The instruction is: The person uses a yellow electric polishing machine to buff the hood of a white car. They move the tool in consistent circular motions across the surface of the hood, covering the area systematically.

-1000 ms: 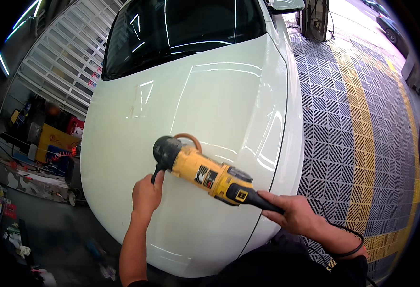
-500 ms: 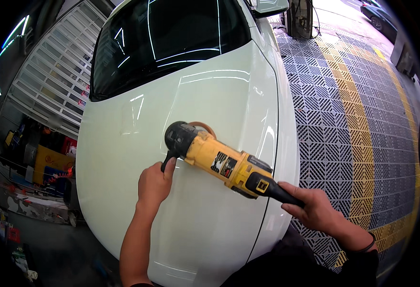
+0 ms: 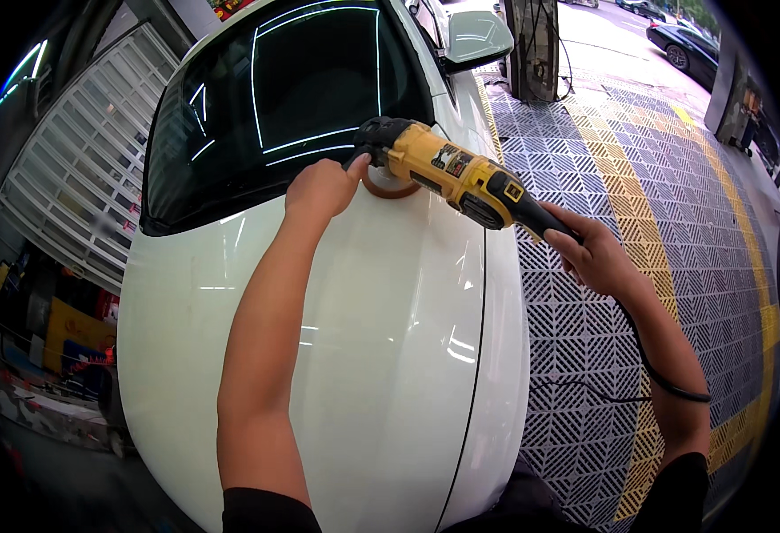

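A yellow and black car polisher (image 3: 448, 169) is held in both my hands over the white car hood (image 3: 363, 329). My left hand (image 3: 326, 188) is closed around the side handle near the polisher's black head. At the rear, my right hand (image 3: 596, 253) grips the long black handle. The round orange-brown pad (image 3: 392, 185) sits under the head, at the hood's upper edge by the windshield (image 3: 310, 98). Part of the pad is hidden by the tool body. A black power cord (image 3: 643, 342) runs down along my right forearm.
Slatted grey floor tiles (image 3: 576, 329) with yellow strips lie to the right. A side mirror (image 3: 479, 37) juts out near a dark post (image 3: 532, 49). On the left are a white grille (image 3: 79, 160) and a cluttered shelf (image 3: 61, 338). A black car (image 3: 688, 49) stands outside.
Both hands have carried the polisher up and away across the hood, from its middle to the windshield edge. My arms now reach farther out, and the cord has come into view.
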Motion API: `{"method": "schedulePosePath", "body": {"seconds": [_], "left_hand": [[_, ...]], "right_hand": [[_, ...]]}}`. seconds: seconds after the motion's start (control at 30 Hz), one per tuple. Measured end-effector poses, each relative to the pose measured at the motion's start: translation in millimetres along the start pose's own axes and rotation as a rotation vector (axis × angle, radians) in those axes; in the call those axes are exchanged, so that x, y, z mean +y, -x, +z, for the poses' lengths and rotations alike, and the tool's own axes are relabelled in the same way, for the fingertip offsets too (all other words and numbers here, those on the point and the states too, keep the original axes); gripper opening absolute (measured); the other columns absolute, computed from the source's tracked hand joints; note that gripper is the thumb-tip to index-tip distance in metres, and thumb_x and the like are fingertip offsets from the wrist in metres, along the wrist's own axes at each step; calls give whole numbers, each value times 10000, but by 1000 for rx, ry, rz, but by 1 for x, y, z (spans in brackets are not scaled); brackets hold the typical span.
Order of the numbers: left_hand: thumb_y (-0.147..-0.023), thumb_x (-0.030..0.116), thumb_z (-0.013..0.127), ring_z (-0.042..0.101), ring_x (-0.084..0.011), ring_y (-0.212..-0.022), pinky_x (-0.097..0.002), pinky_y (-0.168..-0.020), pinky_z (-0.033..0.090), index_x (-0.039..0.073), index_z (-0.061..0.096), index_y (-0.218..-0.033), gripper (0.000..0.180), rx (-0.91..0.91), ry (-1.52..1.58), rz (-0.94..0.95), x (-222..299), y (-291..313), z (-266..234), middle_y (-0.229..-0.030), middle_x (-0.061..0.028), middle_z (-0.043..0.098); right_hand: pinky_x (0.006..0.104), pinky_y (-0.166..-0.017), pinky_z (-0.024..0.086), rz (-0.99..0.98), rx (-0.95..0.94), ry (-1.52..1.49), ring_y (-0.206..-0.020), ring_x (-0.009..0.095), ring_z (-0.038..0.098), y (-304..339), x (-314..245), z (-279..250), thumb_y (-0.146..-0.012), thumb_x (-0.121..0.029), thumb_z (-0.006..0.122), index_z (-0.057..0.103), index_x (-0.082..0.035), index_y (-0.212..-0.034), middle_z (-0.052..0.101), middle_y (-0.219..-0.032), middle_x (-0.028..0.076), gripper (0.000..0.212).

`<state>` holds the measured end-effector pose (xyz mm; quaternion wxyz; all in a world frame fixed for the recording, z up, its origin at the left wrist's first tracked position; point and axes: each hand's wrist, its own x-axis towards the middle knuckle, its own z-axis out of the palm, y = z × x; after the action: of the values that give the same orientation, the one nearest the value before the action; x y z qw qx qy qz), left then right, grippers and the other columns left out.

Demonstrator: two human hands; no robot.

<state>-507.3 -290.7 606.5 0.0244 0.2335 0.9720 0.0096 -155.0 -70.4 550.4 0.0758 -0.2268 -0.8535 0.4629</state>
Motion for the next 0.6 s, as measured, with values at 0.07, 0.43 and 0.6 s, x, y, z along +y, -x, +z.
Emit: {"method": "schedulePosePath", "body": {"seconds": [0.07,0.43,0.6], "left_hand": [[-1179,768,365,803,-283,-1002,-454,-905,626,29,861,-1130,892,16,8,10,4,-6,7,-1056,-160,830],[-1161,728,455,755,-490,-862,-564,-812,597,-26,763,-915,851,-37,151,-24,-68,207,43,-869,-274,771],[-1171,644,498,733,-535,-846,-609,-791,573,-21,740,-906,756,-11,149,-143,-123,351,72,-845,-296,753]], "right_hand": [[295,-658,520,7,-2,-23,-692,92,582,2,0,-6,-1184,-271,648,560,-137,-1722,620,-868,7,561],[354,-870,631,-108,-154,-117,-914,219,815,169,24,32,-1053,-147,821,610,-60,-1641,817,-1053,209,630],[401,-754,624,-203,-272,12,-821,306,795,260,28,65,-1025,-247,865,647,-171,-1622,789,-940,140,640]]}}
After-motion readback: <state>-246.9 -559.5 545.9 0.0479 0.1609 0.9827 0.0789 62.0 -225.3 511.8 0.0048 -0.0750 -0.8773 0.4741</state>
